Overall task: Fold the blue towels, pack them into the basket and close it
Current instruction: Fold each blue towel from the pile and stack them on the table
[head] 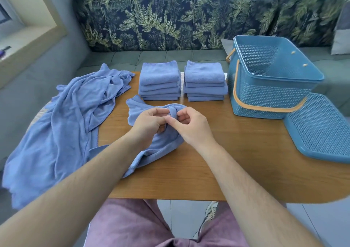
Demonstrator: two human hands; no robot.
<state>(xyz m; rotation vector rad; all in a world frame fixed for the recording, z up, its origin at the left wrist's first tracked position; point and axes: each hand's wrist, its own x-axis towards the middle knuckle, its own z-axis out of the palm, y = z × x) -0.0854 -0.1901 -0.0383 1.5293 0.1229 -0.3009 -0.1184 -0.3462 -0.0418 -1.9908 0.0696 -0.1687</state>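
A crumpled blue towel (151, 148) lies in the middle of the wooden table (227, 152). My left hand (149, 121) and my right hand (191, 125) meet above it, and each pinches a bunched part of its edge. Behind them stand two stacks of folded blue towels, a left stack (160, 80) and a right stack (205, 80). A heap of unfolded blue towels (62, 125) spreads over the table's left end. The open blue basket (269, 76) with an orange handle stands at the back right, empty inside. Its blue lid (322, 127) lies flat beside it.
A leaf-patterned sofa (189, 19) runs behind the table, with a grey cushion (341, 29) at far right. A window ledge (28, 38) is at the left. My knees in pink shorts (132, 224) are under the table's near edge.
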